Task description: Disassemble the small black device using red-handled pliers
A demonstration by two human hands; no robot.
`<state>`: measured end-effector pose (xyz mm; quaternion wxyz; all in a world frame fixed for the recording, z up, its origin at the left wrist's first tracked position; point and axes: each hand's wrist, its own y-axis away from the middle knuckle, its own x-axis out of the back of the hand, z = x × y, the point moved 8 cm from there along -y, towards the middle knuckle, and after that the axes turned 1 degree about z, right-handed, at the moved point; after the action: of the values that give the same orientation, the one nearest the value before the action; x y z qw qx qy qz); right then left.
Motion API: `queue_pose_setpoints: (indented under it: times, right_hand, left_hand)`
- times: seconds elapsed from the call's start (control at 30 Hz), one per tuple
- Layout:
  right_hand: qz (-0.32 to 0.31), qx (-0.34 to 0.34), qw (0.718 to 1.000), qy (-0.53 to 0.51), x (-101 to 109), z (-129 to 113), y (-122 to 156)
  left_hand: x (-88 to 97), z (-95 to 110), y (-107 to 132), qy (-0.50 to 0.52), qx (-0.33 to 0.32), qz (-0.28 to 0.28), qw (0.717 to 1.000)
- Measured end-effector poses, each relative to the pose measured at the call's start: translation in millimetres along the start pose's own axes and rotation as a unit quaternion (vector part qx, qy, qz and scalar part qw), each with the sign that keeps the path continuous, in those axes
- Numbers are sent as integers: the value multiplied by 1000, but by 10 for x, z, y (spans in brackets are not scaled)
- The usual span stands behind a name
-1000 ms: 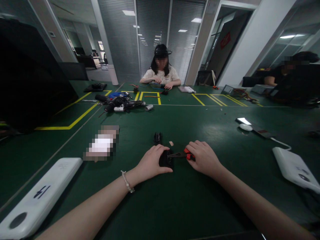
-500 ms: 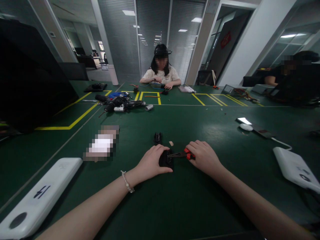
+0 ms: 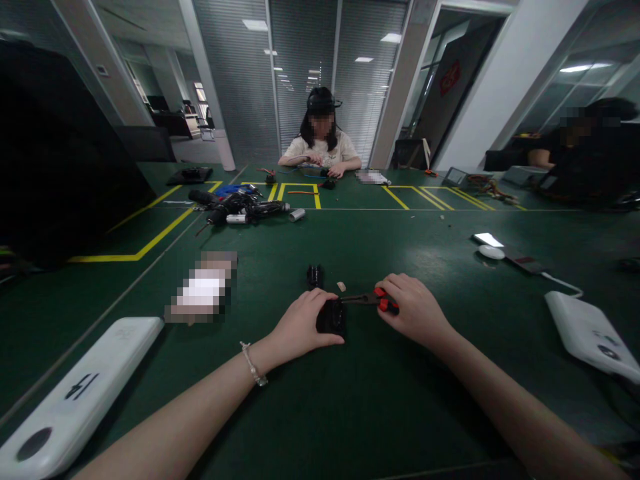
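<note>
Holds the black block [image 3: 332, 320] on the green desk [image 3: 350, 413] with the left grip [image 3: 300, 323], clasped around it, thumb along the near side and fingers at the far side. Grasps the pliers [image 3: 366, 299] by the red-and-black handles in the right grip [image 3: 417, 307], closed around them. Points the tips left, at the block's far right corner, with contact too small to make out. Includes a pale scrap [image 3: 341, 287] just beyond the block.

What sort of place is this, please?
Probably an office room used as a workshop: yellow lines mark the green table, the right hand holds red-handled pliers, and blinds hang at the back.
</note>
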<state>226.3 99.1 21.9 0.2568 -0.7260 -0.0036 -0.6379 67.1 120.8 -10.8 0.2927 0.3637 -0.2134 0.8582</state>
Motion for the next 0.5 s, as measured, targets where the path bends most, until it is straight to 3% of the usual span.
queue_pose_setpoints:
  times: [0.13, 0.3, 0.4, 0.5]
  right_hand:
    - [29, -76, 989, -124, 48, 137, 16]
    - [15, -144, 936, -321, -7, 222, 15]
    - [24, -181, 888, -422, -33, 280, 21]
    - [10, -225, 808, -545, -128, 348, 44]
  left_hand:
    - [2, -12, 3, 3, 4, 3, 1000]
    - [2, -14, 11, 4, 4, 0, 1000]
    - [0, -16, 12, 6, 1, -2, 1000]
    - [0, -21, 10, 9, 3, -2, 1000]
